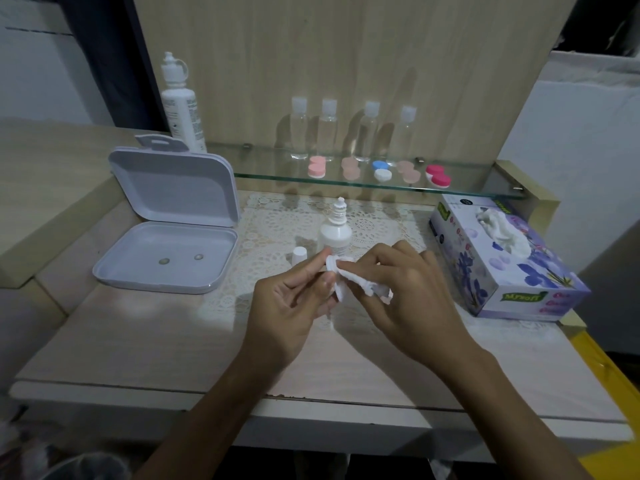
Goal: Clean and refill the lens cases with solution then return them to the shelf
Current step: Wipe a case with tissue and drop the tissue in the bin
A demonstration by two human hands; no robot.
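Open tray [114, 271], perhaps two lenses [180, 259]

Dim, soft focus; bright patch mid-table [145, 327], wide-angle bend at edges.

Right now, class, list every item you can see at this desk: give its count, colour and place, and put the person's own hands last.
Large solution bottle: 1, white, left end of the glass shelf.
Small clear bottles: 4, white caps, row at the shelf's back.
Lens cases: 5 on the shelf; three pink or peach, one blue and white, one red and white.
Open box: 1, pale lilac, left on the desk, two small round things inside.
Small solution bottle: 1, white, uncapped, on the lace mat.
Cap: 1, white, beside that bottle.
Tissue box: 1, lilac floral, right.
Tissue: 1, white, held.
Left hand: grip on a small white piece, partly hidden.
Right hand: grip on the tissue.
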